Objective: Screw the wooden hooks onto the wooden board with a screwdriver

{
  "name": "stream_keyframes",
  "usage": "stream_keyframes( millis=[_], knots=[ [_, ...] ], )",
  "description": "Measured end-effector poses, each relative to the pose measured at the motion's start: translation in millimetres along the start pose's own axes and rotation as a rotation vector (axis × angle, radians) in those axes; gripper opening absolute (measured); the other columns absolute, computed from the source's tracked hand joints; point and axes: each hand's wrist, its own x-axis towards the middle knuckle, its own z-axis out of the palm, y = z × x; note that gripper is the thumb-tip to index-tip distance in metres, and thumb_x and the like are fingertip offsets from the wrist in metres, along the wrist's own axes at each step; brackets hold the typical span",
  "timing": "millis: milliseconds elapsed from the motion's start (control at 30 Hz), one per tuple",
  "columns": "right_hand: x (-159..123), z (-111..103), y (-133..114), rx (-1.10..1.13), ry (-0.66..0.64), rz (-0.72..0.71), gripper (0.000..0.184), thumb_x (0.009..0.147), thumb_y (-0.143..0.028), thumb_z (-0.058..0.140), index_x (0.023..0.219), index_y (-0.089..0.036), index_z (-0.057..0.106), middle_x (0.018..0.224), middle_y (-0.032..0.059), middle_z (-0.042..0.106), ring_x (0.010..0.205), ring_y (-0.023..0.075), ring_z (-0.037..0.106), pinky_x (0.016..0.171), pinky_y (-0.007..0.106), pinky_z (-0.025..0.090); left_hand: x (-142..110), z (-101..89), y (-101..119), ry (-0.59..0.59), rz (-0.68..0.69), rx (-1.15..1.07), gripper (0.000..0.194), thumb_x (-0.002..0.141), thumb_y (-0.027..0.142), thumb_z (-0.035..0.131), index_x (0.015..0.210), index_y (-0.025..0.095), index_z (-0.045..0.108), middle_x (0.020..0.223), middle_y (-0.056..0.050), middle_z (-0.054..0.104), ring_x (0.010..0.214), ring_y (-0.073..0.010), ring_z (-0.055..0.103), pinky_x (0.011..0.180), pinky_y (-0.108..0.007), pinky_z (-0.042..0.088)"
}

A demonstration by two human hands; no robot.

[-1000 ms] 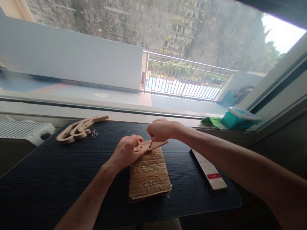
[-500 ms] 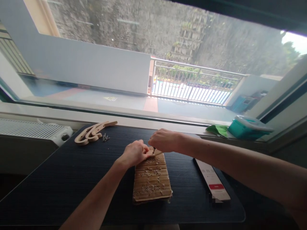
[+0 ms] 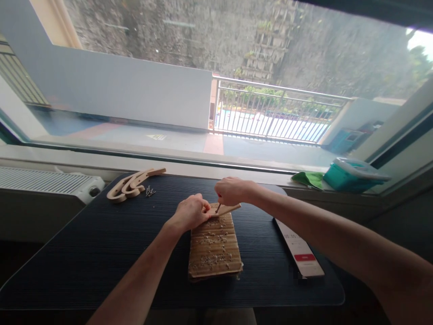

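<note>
My left hand (image 3: 192,211) is closed on the left part of a pale wooden piece (image 3: 231,209), fingers pressed at its edge. The piece lies across the far end of a cardboard block (image 3: 214,253) whose top is dotted with small holes. Above the wood, my right hand (image 3: 233,191) is wrapped round a screwdriver (image 3: 218,208). Its thin shaft leans down to the wood, tip touching near a hole; the handle is mostly hidden in my fist. Farther left are several loose screws (image 3: 149,192) beside curved wooden pieces (image 3: 125,186).
The dark table (image 3: 101,253) stands against a window sill. A phone (image 3: 299,248) with a timer lies under my right forearm. On the sill are a green cloth (image 3: 308,179) and a teal box (image 3: 352,176). A white radiator (image 3: 50,183) is at the left.
My right hand has lifted and turned slightly, so more of the screwdriver shaft and the wooden piece's right end shows. My left hand keeps its hold. The view has shifted slightly.
</note>
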Motion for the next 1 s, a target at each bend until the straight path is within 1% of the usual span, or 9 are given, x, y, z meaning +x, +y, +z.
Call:
stream_keyframes(
  millis=[100,200,300,433,500,600,767,900,1000],
  knots=[
    [-5,-5,-2,0.01,-0.015,0.005,0.028,0.078,-0.019,0.054,0.101,-0.009,0.068,0.1,0.0138,0.069,0.085,0.0199,0.063,0.058,0.025,0.039,-1,0.2,0,0.006,-0.004,-0.001,0.017,0.075,0.039,0.059,0.078,0.03,0.073,0.087,-0.001,0.059,0.079,-0.0157,0.058,0.061,-0.024,0.039],
    [-12,-11,-2,-0.03,-0.037,-0.038,0.028,0.075,-0.013,0.057,0.101,-0.009,0.067,0.097,0.0121,0.07,0.083,0.019,0.063,0.056,0.025,0.037,-2,-0.1,0,0.013,-0.003,0.003,0.02,0.076,0.042,0.057,0.079,0.03,0.073,0.086,-0.001,0.059,0.077,-0.0156,0.058,0.06,-0.024,0.039],
    [-17,-11,-3,-0.099,0.002,-0.088,0.022,0.078,-0.009,0.052,0.094,-0.01,0.067,0.089,0.0105,0.07,0.078,0.0183,0.063,0.055,0.025,0.035,-2,-1.2,1,0.019,0.011,0.019,0.022,0.077,0.042,0.056,0.079,0.028,0.073,0.085,-0.002,0.059,0.077,-0.0157,0.058,0.06,-0.024,0.039],
    [-14,-4,-9,-0.114,0.056,-0.116,0.023,0.083,-0.009,0.049,0.099,-0.012,0.066,0.098,0.0107,0.069,0.083,0.0182,0.063,0.056,0.025,0.036,-2,-1.5,2,0.017,0.008,0.005,0.022,0.077,0.043,0.056,0.076,0.028,0.073,0.084,-0.002,0.059,0.078,-0.0158,0.058,0.061,-0.024,0.039],
    [-11,-2,-12,-0.114,0.063,-0.107,0.024,0.083,-0.009,0.049,0.1,-0.013,0.066,0.099,0.0108,0.069,0.086,0.0186,0.064,0.058,0.025,0.037,-2,-0.2,1,0.031,0.018,0.002,0.023,0.078,0.044,0.056,0.074,0.028,0.072,0.084,-0.002,0.06,0.079,-0.0161,0.058,0.062,-0.024,0.039],
    [-5,-4,-14,-0.105,0.043,-0.085,0.022,0.082,-0.012,0.051,0.098,-0.013,0.067,0.094,0.0111,0.07,0.086,0.0202,0.064,0.06,0.026,0.039,-1,2.2,0,0.052,0.019,-0.002,0.023,0.078,0.044,0.055,0.075,0.029,0.072,0.084,-0.001,0.06,0.078,-0.0159,0.058,0.061,-0.024,0.039],
    [0,-5,-6,-0.045,0.024,-0.012,0.023,0.082,-0.021,0.053,0.094,-0.011,0.069,0.094,0.013,0.071,0.087,0.0227,0.064,0.061,0.027,0.041,-2,-0.1,1,0.031,0.007,-0.002,0.02,0.077,0.039,0.056,0.077,0.029,0.072,0.085,-0.001,0.06,0.078,-0.0155,0.058,0.059,-0.024,0.038],
    [-2,-3,-2,-0.031,0.048,0.033,0.026,0.083,-0.027,0.052,0.094,-0.011,0.069,0.094,0.0137,0.07,0.086,0.0226,0.064,0.061,0.028,0.042,-3,-3.2,3,0.007,-0.002,0.002,0.02,0.076,0.039,0.056,0.078,0.028,0.072,0.087,-0.002,0.06,0.077,-0.0157,0.059,0.06,-0.024,0.038],
    [-8,-3,-4,-0.047,0.065,0.044,0.025,0.081,-0.024,0.052,0.098,-0.012,0.067,0.092,0.0123,0.07,0.082,0.0216,0.064,0.059,0.028,0.041,-3,-2.2,3,0.007,-0.021,0.0,0.022,0.076,0.043,0.055,0.078,0.029,0.073,0.087,-0.001,0.06,0.075,-0.0154,0.059,0.06,-0.025,0.039]
  ],
)
